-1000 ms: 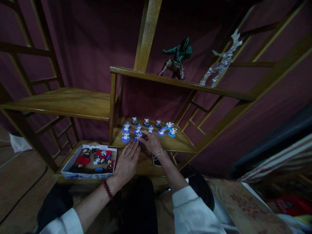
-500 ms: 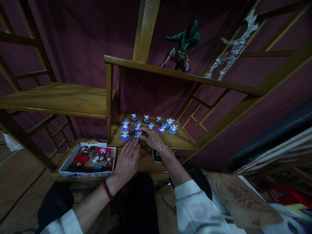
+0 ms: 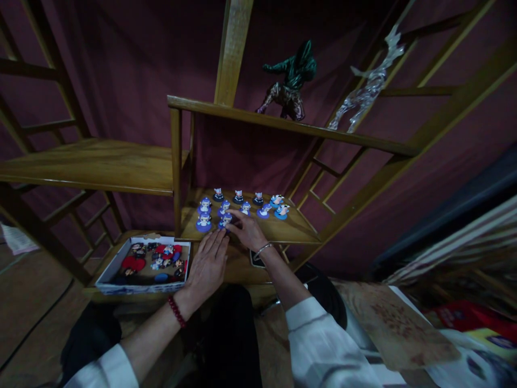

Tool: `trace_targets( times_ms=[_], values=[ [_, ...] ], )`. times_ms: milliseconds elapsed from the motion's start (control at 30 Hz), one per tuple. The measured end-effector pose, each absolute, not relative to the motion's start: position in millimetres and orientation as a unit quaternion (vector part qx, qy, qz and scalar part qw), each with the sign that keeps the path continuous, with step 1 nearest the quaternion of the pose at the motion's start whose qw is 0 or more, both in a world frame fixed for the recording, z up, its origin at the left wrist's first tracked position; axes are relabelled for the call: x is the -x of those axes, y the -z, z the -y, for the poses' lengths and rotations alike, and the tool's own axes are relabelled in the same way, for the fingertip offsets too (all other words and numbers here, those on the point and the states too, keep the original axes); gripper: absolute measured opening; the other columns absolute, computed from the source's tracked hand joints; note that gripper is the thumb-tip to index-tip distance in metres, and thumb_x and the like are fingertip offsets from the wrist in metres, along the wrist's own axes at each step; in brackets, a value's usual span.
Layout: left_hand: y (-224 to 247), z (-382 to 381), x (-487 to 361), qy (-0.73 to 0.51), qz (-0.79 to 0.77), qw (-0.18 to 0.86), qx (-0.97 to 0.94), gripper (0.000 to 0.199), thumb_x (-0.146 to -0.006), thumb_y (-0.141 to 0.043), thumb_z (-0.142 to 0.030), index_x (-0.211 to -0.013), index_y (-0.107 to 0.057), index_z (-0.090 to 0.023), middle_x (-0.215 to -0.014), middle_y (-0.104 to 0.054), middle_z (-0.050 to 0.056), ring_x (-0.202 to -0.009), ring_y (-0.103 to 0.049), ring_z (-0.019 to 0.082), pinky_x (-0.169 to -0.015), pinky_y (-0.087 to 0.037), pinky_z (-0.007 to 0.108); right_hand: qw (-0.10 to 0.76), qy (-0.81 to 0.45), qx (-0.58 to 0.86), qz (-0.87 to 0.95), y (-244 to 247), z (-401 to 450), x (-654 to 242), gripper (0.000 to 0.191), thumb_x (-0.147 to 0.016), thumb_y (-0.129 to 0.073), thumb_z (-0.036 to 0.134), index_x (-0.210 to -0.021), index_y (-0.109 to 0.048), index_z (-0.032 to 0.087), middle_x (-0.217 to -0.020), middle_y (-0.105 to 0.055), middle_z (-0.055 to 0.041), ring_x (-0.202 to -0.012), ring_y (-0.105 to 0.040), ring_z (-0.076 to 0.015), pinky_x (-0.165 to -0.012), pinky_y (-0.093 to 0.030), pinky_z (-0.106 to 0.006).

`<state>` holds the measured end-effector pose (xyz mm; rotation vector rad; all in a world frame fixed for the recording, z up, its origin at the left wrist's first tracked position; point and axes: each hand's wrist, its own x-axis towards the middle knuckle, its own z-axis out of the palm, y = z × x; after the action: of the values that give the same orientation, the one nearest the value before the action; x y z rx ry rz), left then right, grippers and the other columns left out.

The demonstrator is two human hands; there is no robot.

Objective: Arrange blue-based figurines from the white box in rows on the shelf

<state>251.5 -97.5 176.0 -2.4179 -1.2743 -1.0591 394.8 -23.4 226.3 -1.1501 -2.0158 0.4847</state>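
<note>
My right hand [image 3: 248, 231] reaches onto the low wooden shelf, its thumb and index finger pinched at the right side of a small purple-based figurine [image 3: 225, 221] in the front row. My left hand [image 3: 208, 262] lies with fingers stretched out, fingertips at the shelf's front edge just before that figurine, and holds nothing. Left of it stands another purple figurine [image 3: 203, 222]. Behind are several more purple ones, and a back row with black-based figurines [image 3: 238, 196]. Blue-based figurines [image 3: 281, 212] stand on the right.
An open box [image 3: 105, 283] of loose figurines sits left of my left hand. A phone-like dark object [image 3: 257, 260] lies under my right wrist. Above, an upper shelf [image 3: 242, 111] carries a green hooded statue [image 3: 297, 75] and a clear statue [image 3: 365, 91].
The view has shifted slightly, so the shelf's right side appears further left. Both hands keep nearly the same place by the front purple figurine; the figurines stand as before.
</note>
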Motion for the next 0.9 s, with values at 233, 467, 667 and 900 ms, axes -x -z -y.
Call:
trace_targets(
  times_ms=[233, 467, 667, 900],
  values=[
    [-174, 99, -250, 0.355, 0.425, 0.110, 0.826, 0.045, -0.081, -0.036, -0.012, -0.126, -0.039, -0.009, -0.134, -0.039, 0.017, -0.128, -0.029, 0.026, -0.102, -0.030, 0.050, 0.404, -0.184, 0.449, 0.775, -217, 22, -400, 0.031, -0.075, -0.058, 0.023, -0.106, -0.057, 0.021, -0.091, -0.064, -0.0024, -0.080, -0.060, -0.0127, -0.075, -0.049, -0.028],
    [-172, 98, -251, 0.357, 0.416, 0.113, 0.828, 0.046, -0.080, -0.037, -0.010, -0.126, -0.038, -0.006, -0.136, -0.037, 0.018, -0.131, -0.022, 0.026, -0.103, -0.028, 0.051, 0.410, -0.172, 0.456, 0.771, -212, 18, -401, 0.020, -0.075, -0.059, 0.026, -0.094, -0.062, 0.019, -0.083, -0.065, -0.0023, -0.075, -0.061, -0.0133, -0.072, -0.049, -0.027],
    [-172, 98, -252, 0.353, 0.425, 0.116, 0.825, 0.045, -0.080, -0.036, -0.009, -0.125, -0.039, -0.007, -0.135, -0.037, 0.019, -0.131, -0.021, 0.026, -0.103, -0.028, 0.052, 0.410, -0.185, 0.446, 0.774, -214, 19, -400, 0.021, -0.075, -0.059, 0.027, -0.094, -0.062, 0.019, -0.082, -0.065, -0.0016, -0.073, -0.060, -0.0124, -0.069, -0.050, -0.025],
    [-170, 97, -252, 0.349, 0.424, 0.121, 0.827, 0.048, -0.077, -0.036, -0.006, -0.125, -0.038, -0.005, -0.135, -0.037, 0.019, -0.131, -0.021, 0.026, -0.104, -0.026, 0.050, 0.412, -0.165, 0.444, 0.779, -223, 19, -395, 0.032, -0.071, -0.064, 0.030, -0.101, -0.060, 0.021, -0.088, -0.063, -0.0024, -0.078, -0.058, -0.0130, -0.069, -0.048, -0.025]
  ],
)
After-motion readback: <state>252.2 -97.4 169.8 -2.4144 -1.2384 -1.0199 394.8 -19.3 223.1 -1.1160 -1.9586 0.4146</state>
